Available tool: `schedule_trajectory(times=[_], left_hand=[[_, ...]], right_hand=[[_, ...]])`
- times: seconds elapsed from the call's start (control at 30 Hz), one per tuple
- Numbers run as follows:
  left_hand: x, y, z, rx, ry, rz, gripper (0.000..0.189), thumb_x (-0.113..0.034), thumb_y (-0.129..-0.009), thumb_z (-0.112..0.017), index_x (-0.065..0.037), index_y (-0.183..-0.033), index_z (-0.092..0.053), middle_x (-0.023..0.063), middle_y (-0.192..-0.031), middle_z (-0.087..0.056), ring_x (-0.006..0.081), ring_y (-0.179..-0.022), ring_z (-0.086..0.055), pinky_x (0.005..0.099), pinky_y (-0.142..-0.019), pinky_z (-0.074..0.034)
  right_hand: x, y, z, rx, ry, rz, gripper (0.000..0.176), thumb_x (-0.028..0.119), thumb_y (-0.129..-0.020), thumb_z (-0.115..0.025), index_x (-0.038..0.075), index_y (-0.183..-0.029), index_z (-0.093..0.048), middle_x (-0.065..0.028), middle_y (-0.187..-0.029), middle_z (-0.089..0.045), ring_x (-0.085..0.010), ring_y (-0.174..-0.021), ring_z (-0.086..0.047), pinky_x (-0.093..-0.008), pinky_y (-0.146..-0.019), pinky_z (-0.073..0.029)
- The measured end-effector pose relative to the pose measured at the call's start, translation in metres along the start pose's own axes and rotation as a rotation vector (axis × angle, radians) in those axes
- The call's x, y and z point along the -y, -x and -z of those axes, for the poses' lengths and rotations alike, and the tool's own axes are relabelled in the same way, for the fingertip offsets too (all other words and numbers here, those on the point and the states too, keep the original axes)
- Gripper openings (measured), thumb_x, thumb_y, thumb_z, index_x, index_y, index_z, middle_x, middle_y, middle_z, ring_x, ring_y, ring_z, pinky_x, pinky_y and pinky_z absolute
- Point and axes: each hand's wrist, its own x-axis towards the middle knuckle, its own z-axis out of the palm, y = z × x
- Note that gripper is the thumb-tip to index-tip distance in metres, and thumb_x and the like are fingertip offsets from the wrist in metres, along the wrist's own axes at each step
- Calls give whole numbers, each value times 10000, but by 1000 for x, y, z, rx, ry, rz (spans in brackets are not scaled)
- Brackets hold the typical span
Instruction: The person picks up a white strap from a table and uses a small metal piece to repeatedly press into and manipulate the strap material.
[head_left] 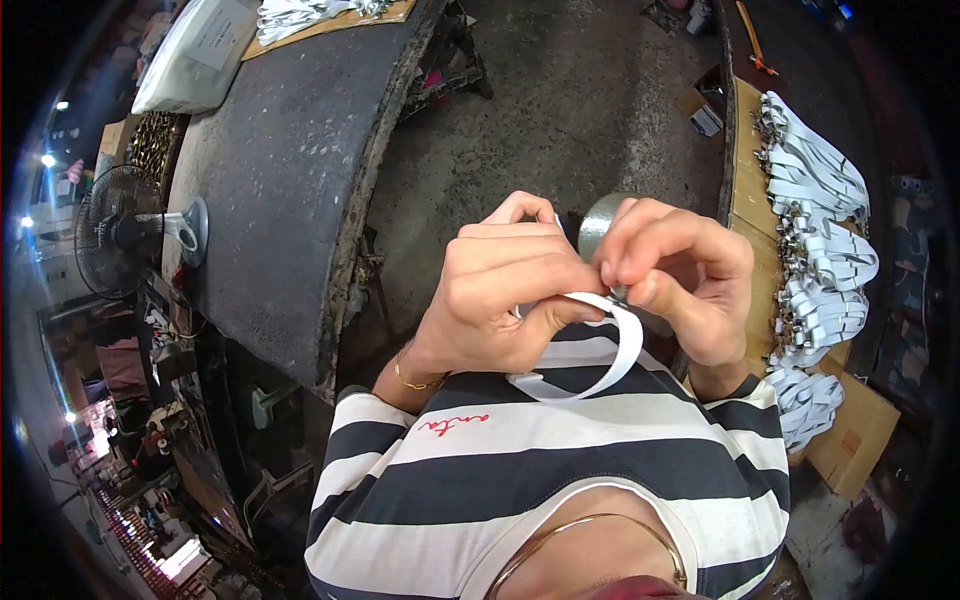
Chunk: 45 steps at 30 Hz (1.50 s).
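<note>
In the head view my left hand [515,285] is closed around a white strap [625,355], pinching it between thumb and forefinger. The strap curves in a loop below both hands, in front of my striped shirt. My right hand [690,275] is closed too, with thumb and fingers pinching a small metal fitting [618,294] at the strap, right beside my left thumb. My fingers cover most of this fitting, so its exact shape is hidden. Behind my right fingers shows a rounded grey metallic object [597,226], partly covered.
White straps with metal buckles [815,240] lie in bundles on cardboard at the right. A dark worktable [275,190] stands at the left, with a fan [125,232] and a white packed bag [195,60]. An orange-handled hammer [752,35] lies at the upper right.
</note>
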Motion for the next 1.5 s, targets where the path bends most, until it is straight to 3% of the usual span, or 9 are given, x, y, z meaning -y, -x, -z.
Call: schedule_trajectory(times=[0.17, 0.4, 0.63, 0.7, 0.87, 1.03, 1.17, 1.4, 1.5], left_hand=[[2, -9, -10, 6, -52, -37, 149, -58, -681, -814, -52, -754, -684, 36, -691, -661, 192, -611, -612, 351, -700, -431], [0, -15, -18, 38, -204, -70, 178, -34, -640, -796, -50, -765, -670, 21, -699, -645, 185, -617, -596, 350, -697, -417], [5, -16, -24, 56, -324, -79, 190, 14, -573, -746, -33, -728, -647, 48, -672, -616, 195, -593, -581, 348, -634, -368], [9, -14, -27, 31, -355, -88, 182, 19, -562, -749, -21, -705, -642, 65, -652, -620, 198, -572, -595, 344, -601, -356], [10, -10, -30, -50, -290, -110, 192, 25, -593, -734, -43, -756, -659, 36, -672, -605, 184, -605, -568, 338, -628, -365], [6, -9, -27, -51, -280, -119, 197, 24, -594, -739, -41, -764, -667, 34, -682, -618, 180, -616, -581, 337, -633, -366], [6, -7, -27, -74, -312, -146, 210, 36, -575, -722, -39, -764, -668, 30, -690, -621, 176, -618, -582, 341, -629, -348], [-3, -6, -26, -43, -512, -202, 245, 49, -529, -665, -36, -758, -659, 21, -688, -607, 173, -599, -551, 358, -612, -304], [-4, -7, -25, -2, -563, -196, 224, 35, -540, -660, -31, -754, -651, 20, -690, -601, 172, -603, -538, 363, -614, -300]], right_hand=[[13, 3, 17, 15, -10, -6, 121, -53, -826, -692, -66, -944, -673, -173, -946, -675, -199, -854, -640, -302, -743, -515], [32, 1, 21, 71, 486, 78, 163, -91, -678, -721, -29, -826, -693, -121, -812, -697, -229, -724, -662, -308, -647, -512], [26, 4, 17, 98, 577, 111, 160, -122, -704, -687, -22, -827, -667, -119, -805, -675, -219, -710, -637, -315, -631, -499], [16, 11, 10, -76, 518, 95, 163, -137, -746, -658, -24, -859, -626, -131, -823, -648, -223, -720, -617, -310, -644, -495], [16, 14, 12, -18, 169, -48, 81, -65, -926, -578, -34, -995, -548, -131, -976, -606, -142, -884, -574, -256, -795, -471], [14, 16, 13, -117, -104, -130, 83, -48, -923, -596, -29, -996, -560, -114, -967, -599, -128, -879, -561, -255, -815, -463], [19, 17, 14, -90, -20, -93, 102, -32, -894, -642, -41, -987, -601, -123, -960, -619, -146, -890, -582, -272, -815, -470], [34, 16, 9, -44, 513, -29, 115, 25, -816, -729, -23, -860, -634, -142, -908, -640, -210, -834, -597, -309, -706, -473], [36, 14, 7, 61, 793, 81, 200, -92, -686, -711, -31, -865, -645, -143, -850, -641, -278, -762, -616, -336, -669, -502]])
